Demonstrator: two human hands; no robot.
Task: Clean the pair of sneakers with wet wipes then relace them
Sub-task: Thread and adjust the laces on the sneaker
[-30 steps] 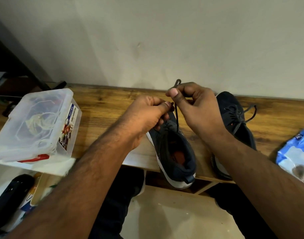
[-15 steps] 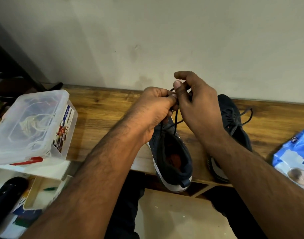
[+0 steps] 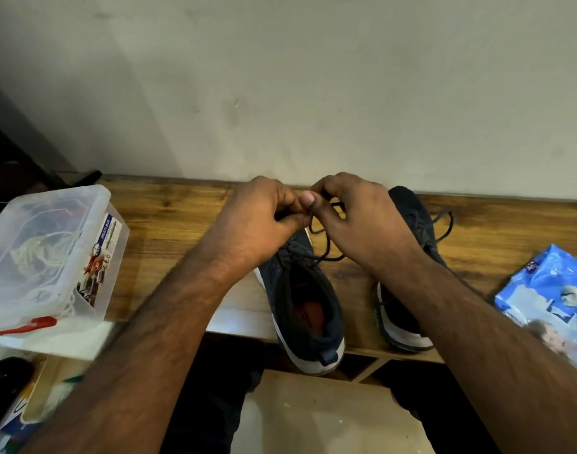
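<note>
Two dark sneakers with white soles stand on the wooden shelf point(image 3: 169, 221), heels toward me. Over the left sneaker point(image 3: 305, 309), my left hand point(image 3: 259, 221) and my right hand point(image 3: 355, 217) meet above its tongue, each pinching the dark lace point(image 3: 326, 244). A loop of that lace hangs below my fingers. The right sneaker point(image 3: 411, 217) is partly hidden behind my right forearm; its lace lies tied in a loose bow. A blue pack of wet wipes point(image 3: 549, 296) lies at the right edge.
A clear plastic box point(image 3: 48, 253) with a lid sits at the shelf's left end. The wall rises directly behind the shelf. A black object point(image 3: 5, 381) and other clutter lie below at lower left. A light board point(image 3: 329, 417) is under the shelf's front edge.
My right hand has come down from holding the lace end up high. Both hands now sit close together over the sneaker's tongue, and the lace forms a loop beneath them.
</note>
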